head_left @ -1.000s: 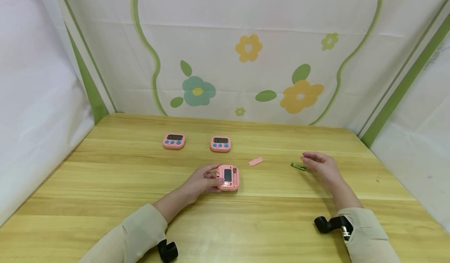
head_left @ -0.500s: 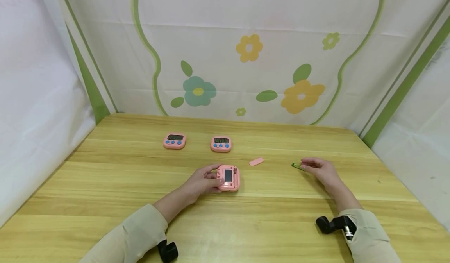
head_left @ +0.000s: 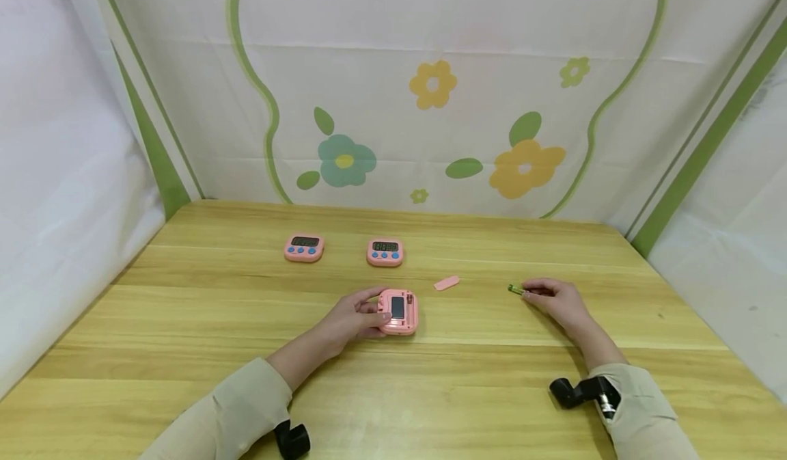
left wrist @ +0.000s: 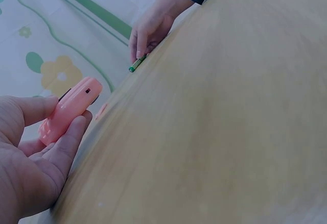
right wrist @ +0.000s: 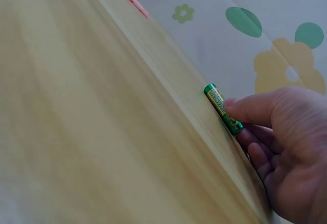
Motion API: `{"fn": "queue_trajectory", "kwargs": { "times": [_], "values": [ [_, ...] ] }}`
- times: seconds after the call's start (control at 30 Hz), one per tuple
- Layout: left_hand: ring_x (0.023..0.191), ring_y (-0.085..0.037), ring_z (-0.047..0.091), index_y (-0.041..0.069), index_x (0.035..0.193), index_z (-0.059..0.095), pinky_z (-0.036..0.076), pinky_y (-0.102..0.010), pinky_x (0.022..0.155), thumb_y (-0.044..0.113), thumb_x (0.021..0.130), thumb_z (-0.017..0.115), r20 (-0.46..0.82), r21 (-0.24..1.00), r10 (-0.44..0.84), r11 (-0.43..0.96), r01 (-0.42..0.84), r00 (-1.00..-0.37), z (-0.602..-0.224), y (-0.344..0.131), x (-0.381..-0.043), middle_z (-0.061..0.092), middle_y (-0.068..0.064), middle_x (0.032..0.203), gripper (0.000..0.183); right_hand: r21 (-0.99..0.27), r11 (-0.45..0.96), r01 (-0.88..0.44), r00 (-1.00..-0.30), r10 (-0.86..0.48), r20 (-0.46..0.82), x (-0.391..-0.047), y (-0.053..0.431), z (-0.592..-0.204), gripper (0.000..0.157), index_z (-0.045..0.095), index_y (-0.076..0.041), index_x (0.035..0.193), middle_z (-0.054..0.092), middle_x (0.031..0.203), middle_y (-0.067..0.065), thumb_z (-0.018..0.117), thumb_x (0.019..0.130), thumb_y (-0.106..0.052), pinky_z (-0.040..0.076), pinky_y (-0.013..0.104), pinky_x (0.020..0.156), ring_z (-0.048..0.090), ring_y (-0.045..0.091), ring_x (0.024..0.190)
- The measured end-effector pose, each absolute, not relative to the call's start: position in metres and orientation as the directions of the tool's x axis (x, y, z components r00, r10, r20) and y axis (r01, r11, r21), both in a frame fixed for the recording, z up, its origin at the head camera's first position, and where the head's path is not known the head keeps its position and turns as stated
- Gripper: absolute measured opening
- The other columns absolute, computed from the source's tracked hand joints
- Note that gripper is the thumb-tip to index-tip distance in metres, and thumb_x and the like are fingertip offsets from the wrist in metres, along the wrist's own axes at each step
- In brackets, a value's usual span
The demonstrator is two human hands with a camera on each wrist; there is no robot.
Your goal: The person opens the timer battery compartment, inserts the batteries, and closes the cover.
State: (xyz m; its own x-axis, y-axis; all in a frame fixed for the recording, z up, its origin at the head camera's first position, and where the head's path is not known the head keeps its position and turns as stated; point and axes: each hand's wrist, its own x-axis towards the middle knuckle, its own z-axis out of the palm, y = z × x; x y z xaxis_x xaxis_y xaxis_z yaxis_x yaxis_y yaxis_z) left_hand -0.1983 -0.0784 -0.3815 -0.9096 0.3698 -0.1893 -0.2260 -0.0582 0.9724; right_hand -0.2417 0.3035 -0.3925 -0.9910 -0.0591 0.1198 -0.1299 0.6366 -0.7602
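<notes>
My left hand grips a pink digital timer, its back turned up and the battery slot uncovered. In the left wrist view the timer sits between thumb and fingers, edge on. Over to the right, my right hand pinches a green battery near one end. The right wrist view has the thumb on top of the battery and fingers under its lower end, close over the table. A small pink battery cover lies on the table between the two hands.
Two more pink timers with blue buttons, a left one and a middle one, lie face up toward the back of the wooden table. A white flowered curtain hangs behind the table's far edge.
My right hand has come down onto the battery, and its fingers have closed from just beside it to pinching it. The left hand and its timer have stayed put.
</notes>
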Motion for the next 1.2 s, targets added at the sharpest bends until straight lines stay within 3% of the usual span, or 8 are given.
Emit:
{"fn": "queue_trajectory", "kwargs": {
  "times": [0.17, 0.73, 1.2],
  "values": [
    [0.073, -0.019, 0.058, 0.002, 0.130, 0.036, 0.050, -0.033, 0.069, 0.000, 0.078, 0.061, -0.189, 0.973, 0.369, -0.053, -0.224, -0.910, -0.382, -0.078, -0.199, 0.053, -0.016, 0.093, 0.058, -0.718, 0.685, -0.124, -0.991, -0.054, 0.120, -0.241, 0.300, -0.390, 0.030, 0.061, 0.000, 0.104, 0.057, 0.096, 0.014, 0.062, 0.080, -0.018, 0.044, 0.027, 0.065, 0.050, 0.021, 0.082],
    [0.073, -0.019, 0.058, 0.001, 0.130, 0.034, 0.050, -0.033, 0.068, -0.001, 0.079, 0.059, -0.190, 0.970, 0.372, -0.069, -0.232, -0.909, -0.380, -0.078, -0.198, 0.053, -0.016, 0.092, 0.057, -0.683, 0.721, -0.120, -0.991, -0.042, 0.129, -0.241, 0.296, -0.389, 0.021, 0.061, 0.002, 0.096, 0.055, 0.096, 0.016, 0.061, 0.081, -0.012, 0.041, 0.032, 0.068, 0.048, 0.023, 0.083],
    [0.072, -0.019, 0.058, 0.000, 0.131, 0.034, 0.050, -0.032, 0.069, -0.002, 0.079, 0.059, -0.187, 0.971, 0.378, -0.070, -0.229, -0.907, -0.381, -0.078, -0.199, 0.054, -0.016, 0.092, 0.058, -0.760, 0.649, -0.034, -0.999, -0.002, 0.043, -0.241, 0.294, -0.381, 0.034, 0.056, 0.005, 0.102, 0.055, 0.099, 0.016, 0.057, 0.084, -0.023, 0.042, 0.026, 0.070, 0.046, 0.023, 0.088]
  ]
}}
